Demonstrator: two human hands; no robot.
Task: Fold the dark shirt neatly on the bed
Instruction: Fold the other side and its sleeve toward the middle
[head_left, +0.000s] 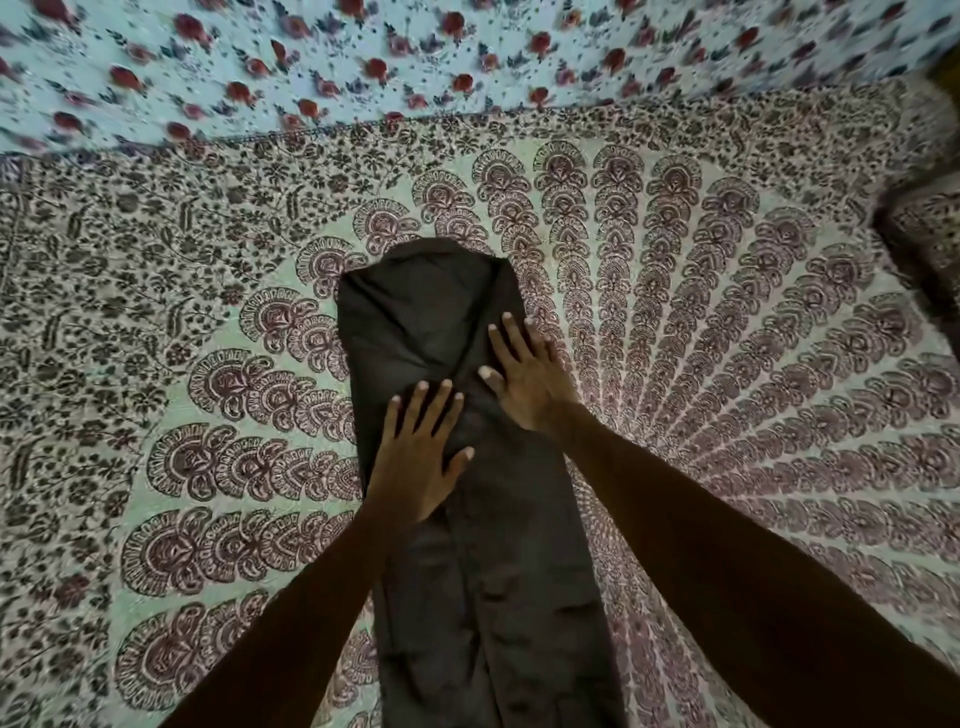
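The dark shirt (415, 322) lies in the middle of the bed (727, 312), already narrowed into one long strip with its sides turned in. Its long axis runs straight away from you, from the bed's near edge toward the far edge. The far end is rounded off well short of that far edge. The near end passes under your forearms and out of view at the bottom, so you cannot tell from here where it stops.

Both your hands rest flat on the strip about midway along what shows, fingers straight and spread, pinching nothing. Your left hand (421, 457) presses the strip's left half, nearer to you. Your right hand (527, 379) sits farther up on the right side, its outer fingers reaching over the shirt's right edge onto the bedspread. A crease runs diagonally between the two hands.

The far end lies beyond both sets of fingertips, and your right hand is the nearer one to it. The step in hand looks like smoothing. The lengthwise folds seem done and the crosswise fold is not yet made. That fold will likely turn on bringing one end along the long axis onto the other.

A floral cloth (467, 52) runs along the bed's far edge.
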